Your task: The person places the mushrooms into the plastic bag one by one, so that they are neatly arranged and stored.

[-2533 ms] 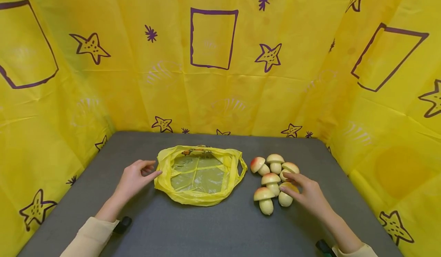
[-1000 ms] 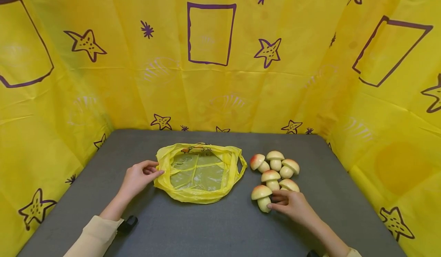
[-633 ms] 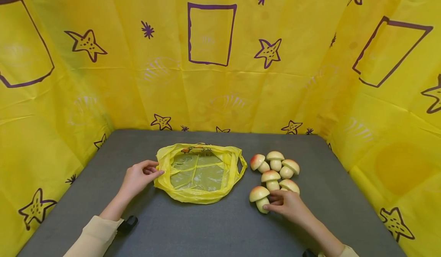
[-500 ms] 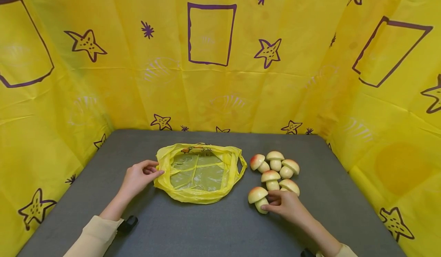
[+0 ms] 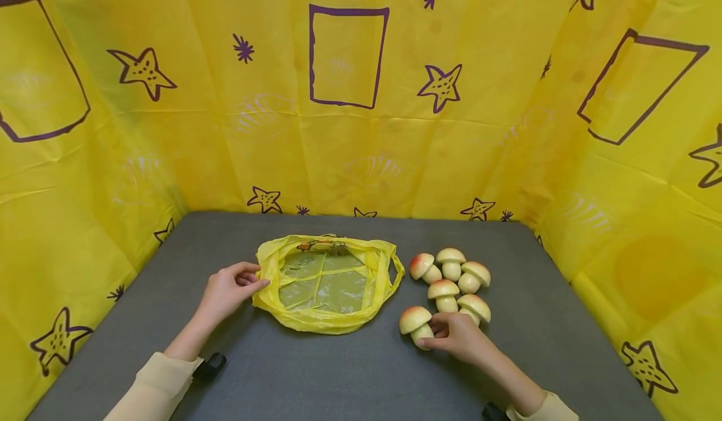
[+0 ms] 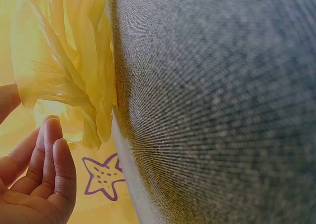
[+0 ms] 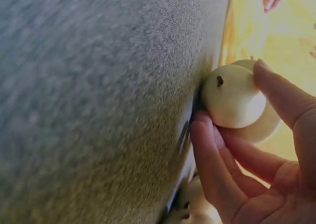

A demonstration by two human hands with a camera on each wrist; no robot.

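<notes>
A yellow plastic bag [image 5: 321,324] lies with its mouth spread open and a handle loop on its right side. My left hand [image 5: 225,291] pinches its left edge between thumb and fingers; the thin film [image 6: 74,61] hangs in folds by the fingertips in the left wrist view. My right hand [image 5: 459,336] grips a toy mushroom [image 5: 415,319] by its stem, with the red-tinged cap tilted up and left. In the right wrist view, the stem's round end [image 7: 229,98] faces the camera, thumb on one side and fingers on the other, close to the tabletop.
Several more toy mushrooms [image 5: 442,288] lie clustered beyond my right hand, right of the bag. The grey table [image 5: 316,383] is walled on three sides by a yellow cloth [image 5: 361,139] printed with purple stars and frames.
From over the mushroom cluster, my right hand has come to the nearest mushroom, gripped its stem and shifted it left toward the bag. The left hand has moved slightly right onto the bag's edge.
</notes>
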